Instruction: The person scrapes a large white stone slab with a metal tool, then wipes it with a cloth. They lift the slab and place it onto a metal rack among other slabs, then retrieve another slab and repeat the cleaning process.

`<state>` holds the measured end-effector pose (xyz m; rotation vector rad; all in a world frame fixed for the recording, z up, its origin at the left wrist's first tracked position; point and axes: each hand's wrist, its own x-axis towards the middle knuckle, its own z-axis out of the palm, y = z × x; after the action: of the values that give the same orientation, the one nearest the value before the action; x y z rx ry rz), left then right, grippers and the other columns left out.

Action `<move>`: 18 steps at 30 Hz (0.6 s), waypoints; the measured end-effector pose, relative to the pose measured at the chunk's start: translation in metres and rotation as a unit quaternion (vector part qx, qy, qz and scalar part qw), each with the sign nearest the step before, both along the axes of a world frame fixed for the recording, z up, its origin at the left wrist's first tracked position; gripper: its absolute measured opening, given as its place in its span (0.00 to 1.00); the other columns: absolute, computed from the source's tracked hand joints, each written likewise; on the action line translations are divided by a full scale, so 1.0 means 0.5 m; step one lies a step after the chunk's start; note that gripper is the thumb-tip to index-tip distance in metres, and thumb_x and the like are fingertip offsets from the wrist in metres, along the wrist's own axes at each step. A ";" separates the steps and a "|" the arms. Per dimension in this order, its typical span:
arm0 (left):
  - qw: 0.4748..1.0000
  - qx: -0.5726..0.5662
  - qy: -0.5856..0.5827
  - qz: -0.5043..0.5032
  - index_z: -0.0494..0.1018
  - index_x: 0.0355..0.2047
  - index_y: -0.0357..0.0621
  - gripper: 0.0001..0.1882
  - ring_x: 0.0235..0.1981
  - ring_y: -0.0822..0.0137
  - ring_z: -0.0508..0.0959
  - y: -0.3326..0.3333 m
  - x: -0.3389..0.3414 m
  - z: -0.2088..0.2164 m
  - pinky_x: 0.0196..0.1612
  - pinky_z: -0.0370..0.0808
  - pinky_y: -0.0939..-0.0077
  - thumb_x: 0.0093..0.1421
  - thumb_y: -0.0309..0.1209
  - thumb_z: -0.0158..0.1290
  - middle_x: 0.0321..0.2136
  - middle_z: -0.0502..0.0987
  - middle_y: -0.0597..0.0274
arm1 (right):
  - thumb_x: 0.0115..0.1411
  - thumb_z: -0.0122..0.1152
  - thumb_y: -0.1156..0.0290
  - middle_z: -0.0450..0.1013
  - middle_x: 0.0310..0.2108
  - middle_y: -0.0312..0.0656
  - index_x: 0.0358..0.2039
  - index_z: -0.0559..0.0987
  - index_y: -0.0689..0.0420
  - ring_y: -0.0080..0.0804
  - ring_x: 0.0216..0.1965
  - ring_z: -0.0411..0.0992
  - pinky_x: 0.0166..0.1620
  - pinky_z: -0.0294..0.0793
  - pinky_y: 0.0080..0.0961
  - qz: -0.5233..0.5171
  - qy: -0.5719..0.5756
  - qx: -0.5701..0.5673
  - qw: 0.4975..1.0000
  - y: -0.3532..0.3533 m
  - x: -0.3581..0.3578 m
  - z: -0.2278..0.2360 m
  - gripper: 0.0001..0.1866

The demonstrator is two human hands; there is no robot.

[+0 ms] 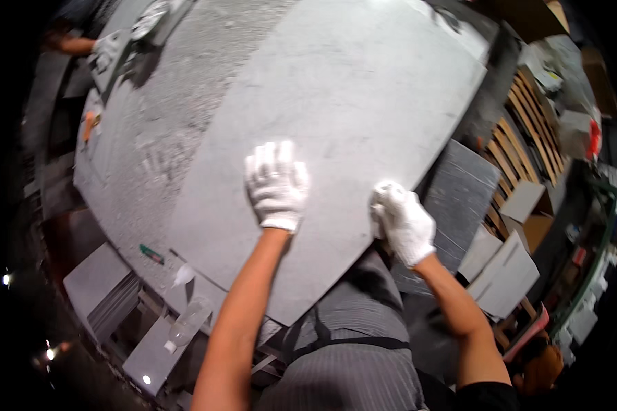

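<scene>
A large grey slab [336, 103] lay flat on the dusty table [116, 198] before me, its long axis running obliquely from a near corner at my waist, at lower left, to the far upper right. My left hand [277, 186], in a white knit glove, rested palm down on the slab's face, open, its fingers extended and pointing away from me. My right hand [403, 220], similarly gloved, was curled at the slab's right long edge; its palm side was hidden, so I could not tell whether it gripped the edge or merely leaned there. The slab's far end was partly cut off by the upper rim of view, and glare washed out my left fingertips. Along the left long edge ran a broad strip of gritty tabletop, bearing a green utility knife [151, 254] near its lower end; this was the widest margin beside the slab. The right margin was tighter: a dark veined slab [463, 179] lay just beyond the edge, with wooden slats [524, 133] farther out. At upper left, another person's gloved hand [107, 48] appeared, small and indistinct, well apart from mine.
</scene>
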<state>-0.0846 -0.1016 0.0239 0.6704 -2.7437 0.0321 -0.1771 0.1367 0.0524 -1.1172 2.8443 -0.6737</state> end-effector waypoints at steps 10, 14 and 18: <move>0.998 0.051 0.038 -0.012 0.68 0.55 0.50 0.24 0.59 0.54 0.63 -0.008 -0.009 0.010 0.64 0.58 0.54 0.58 0.38 0.54 0.55 0.65 0.55 | 0.69 0.51 0.62 0.72 0.36 0.39 0.50 0.72 0.50 0.25 0.25 0.74 0.29 0.78 0.25 -0.272 -0.218 -0.032 0.937 -0.011 -0.135 -0.005 0.12; 0.998 0.049 0.044 0.011 0.68 0.54 0.50 0.24 0.59 0.54 0.64 -0.003 0.001 0.003 0.64 0.59 0.54 0.57 0.38 0.54 0.53 0.66 0.56 | 0.66 0.49 0.68 0.73 0.28 0.40 0.48 0.73 0.56 0.29 0.21 0.72 0.22 0.73 0.26 0.025 -0.013 0.022 0.999 -0.024 0.152 -0.023 0.12; 0.998 0.052 0.046 0.006 0.69 0.55 0.54 0.24 0.61 0.54 0.62 -0.009 -0.009 -0.016 0.65 0.56 0.52 0.59 0.43 0.52 0.54 0.66 0.56 | 0.65 0.54 0.63 0.77 0.35 0.46 0.45 0.74 0.54 0.40 0.33 0.79 0.34 0.78 0.31 -0.071 -0.455 -0.091 0.883 -0.020 0.129 -0.019 0.12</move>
<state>-0.0890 -0.1063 0.0162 0.6976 -2.6676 -0.1358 -0.1124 0.1264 0.0426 -0.3942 2.0662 -1.1173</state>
